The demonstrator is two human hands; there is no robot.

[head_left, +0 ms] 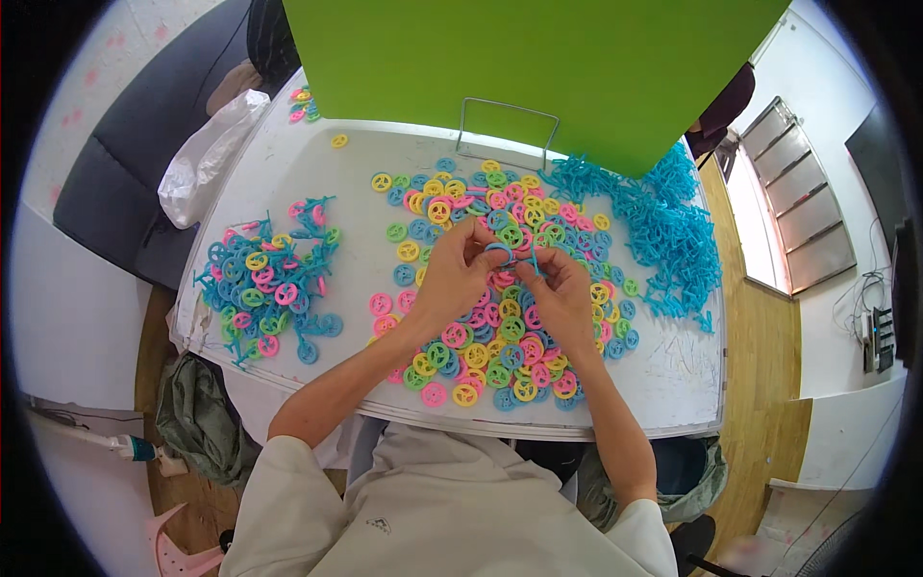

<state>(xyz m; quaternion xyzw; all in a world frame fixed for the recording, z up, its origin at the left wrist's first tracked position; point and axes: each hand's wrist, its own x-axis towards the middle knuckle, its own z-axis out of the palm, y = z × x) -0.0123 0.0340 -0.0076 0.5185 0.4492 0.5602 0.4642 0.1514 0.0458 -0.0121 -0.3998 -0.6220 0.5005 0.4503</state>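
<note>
Plastic bag: a crumpled, shiny white plastic bag (pixel 207 159) hangs over the table's far left edge.
Left heap: a mixed heap of blue plastic stems fitted with pink, yellow, green and blue wheels (pixel 264 274) lies on the left of the white tabletop (pixel 356 212).
Left hand: the bare left hand (pixel 454 269) is over the middle of the tabletop, fingers curled, thumb and fingertips pinched on a small round blue plastic wheel (pixel 500 250).
Loose wheels: a broad spread of pink, yellow, green and blue spoked plastic wheels (pixel 471 356) lies beneath and around both hands.
Panel: an upright bright green panel (pixel 529 77) stands at the back.
Right hand: the bare right hand (pixel 561 293), just beside the left, pinches a thin blue plastic stem (pixel 535 255); whether stem and wheel touch, I cannot tell.
Right pile: a long pile of blue plastic stems (pixel 663 231) covers the tabletop's far right.
</note>
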